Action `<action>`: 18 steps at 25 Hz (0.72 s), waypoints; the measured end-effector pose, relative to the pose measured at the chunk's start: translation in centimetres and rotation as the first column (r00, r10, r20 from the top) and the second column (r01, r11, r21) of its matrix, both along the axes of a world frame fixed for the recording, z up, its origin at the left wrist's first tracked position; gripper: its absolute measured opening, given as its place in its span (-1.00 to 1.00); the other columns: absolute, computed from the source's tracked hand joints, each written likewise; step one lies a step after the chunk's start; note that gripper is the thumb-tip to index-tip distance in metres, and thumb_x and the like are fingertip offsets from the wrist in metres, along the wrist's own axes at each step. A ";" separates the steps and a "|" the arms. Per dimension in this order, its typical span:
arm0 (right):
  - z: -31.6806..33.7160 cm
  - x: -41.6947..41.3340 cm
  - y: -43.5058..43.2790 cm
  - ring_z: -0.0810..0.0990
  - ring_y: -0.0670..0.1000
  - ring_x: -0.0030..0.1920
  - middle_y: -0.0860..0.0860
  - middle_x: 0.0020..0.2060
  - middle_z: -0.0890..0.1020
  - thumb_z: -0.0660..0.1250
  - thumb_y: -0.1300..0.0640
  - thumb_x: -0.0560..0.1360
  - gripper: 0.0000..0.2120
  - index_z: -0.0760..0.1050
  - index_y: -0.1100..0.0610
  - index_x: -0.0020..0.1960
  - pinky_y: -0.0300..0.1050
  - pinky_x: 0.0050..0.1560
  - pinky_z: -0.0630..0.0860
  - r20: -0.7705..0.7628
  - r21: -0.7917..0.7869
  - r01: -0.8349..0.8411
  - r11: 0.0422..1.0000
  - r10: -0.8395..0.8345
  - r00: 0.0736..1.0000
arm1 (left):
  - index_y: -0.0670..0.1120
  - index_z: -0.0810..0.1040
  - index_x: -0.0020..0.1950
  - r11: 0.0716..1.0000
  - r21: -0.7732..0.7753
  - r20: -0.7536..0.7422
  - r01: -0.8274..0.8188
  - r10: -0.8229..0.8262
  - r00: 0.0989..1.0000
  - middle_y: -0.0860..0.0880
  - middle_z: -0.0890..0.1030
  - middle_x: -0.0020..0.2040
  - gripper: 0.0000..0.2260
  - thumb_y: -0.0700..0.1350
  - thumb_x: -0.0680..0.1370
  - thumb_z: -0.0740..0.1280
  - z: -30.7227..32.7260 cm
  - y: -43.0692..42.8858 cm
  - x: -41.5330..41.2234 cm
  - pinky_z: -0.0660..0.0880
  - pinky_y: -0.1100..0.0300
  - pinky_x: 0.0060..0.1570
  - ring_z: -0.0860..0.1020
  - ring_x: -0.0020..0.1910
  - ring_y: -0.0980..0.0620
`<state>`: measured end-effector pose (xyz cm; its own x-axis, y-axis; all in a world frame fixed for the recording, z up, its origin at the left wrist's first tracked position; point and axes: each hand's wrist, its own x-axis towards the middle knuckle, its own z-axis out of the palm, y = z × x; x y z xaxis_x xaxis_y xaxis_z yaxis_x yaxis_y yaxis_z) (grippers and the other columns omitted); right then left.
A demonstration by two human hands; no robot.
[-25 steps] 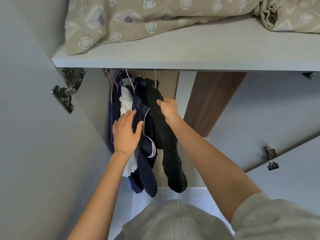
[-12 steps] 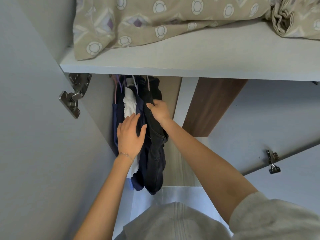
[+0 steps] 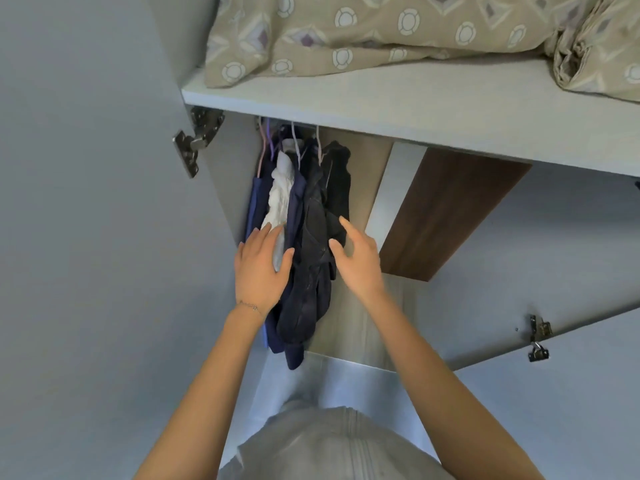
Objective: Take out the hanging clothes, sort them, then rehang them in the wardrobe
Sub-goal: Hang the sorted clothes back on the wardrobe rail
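Observation:
Several garments hang bunched at the left end of the wardrobe under the shelf: a blue one [image 3: 255,206], a white one [image 3: 281,195], a navy one [image 3: 296,216] and black ones [image 3: 317,237]. Their hangers [image 3: 294,136] hook onto a rail hidden by the shelf. My left hand [image 3: 259,268] lies flat against the white and navy garments, fingers straight. My right hand [image 3: 358,263] hovers just right of the black garment, fingers spread and holding nothing; whether its fingertips touch the cloth is unclear.
A white shelf [image 3: 415,109] above carries a beige patterned duvet [image 3: 346,32]. The left door [image 3: 86,237] stands open with a metal hinge [image 3: 194,140]. The right door [image 3: 571,393] is open too, with a hinge [image 3: 538,337]. A brown panel [image 3: 446,216] lies behind.
My right hand has let go of the black garment and drawn back, fingers opening. The black garment now hangs close against the others. My left hand stays pressed on the clothes.

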<state>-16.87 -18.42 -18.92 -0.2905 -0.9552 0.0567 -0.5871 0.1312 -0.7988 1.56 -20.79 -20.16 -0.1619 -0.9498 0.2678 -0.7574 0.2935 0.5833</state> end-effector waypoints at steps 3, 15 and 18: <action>0.4 -0.2 5.4 0.28 -0.01 0.43 -0.07 0.44 0.38 0.24 0.00 0.61 -0.52 0.25 -0.02 0.51 -0.04 0.43 0.22 -0.043 -0.025 -0.088 0.996 0.087 0.995 | -0.07 0.40 0.43 0.993 -0.009 -0.029 -0.115 0.115 0.993 -0.07 0.40 0.44 -0.52 0.11 0.58 0.15 -0.1 5.4 0.1 0.23 -0.10 0.41 0.31 0.46 -0.10; 0.7 9.9 22.2 0.38 0.12 0.35 0.06 0.33 0.50 0.33 0.12 0.56 -0.56 0.41 0.13 0.42 -0.01 0.38 0.29 -0.104 -0.070 -0.594 0.801 0.587 0.803 | -0.03 0.41 0.43 0.818 0.052 -0.028 -0.573 0.574 0.818 -0.03 0.40 0.45 -0.52 0.15 0.57 0.16 -1.4 32.9 8.5 0.23 -0.09 0.42 0.31 0.46 -0.09; 0.5 15.0 25.6 0.40 0.12 0.34 0.04 0.33 0.50 0.31 0.10 0.57 -0.59 0.42 0.11 0.40 0.00 0.37 0.29 -0.159 -0.060 -0.727 0.684 0.712 0.683 | -0.03 0.40 0.43 0.718 0.045 -0.046 -0.695 0.697 0.716 -0.02 0.41 0.44 -0.53 0.13 0.58 0.17 -1.7 38.9 12.6 0.22 -0.04 0.42 0.31 0.46 -0.08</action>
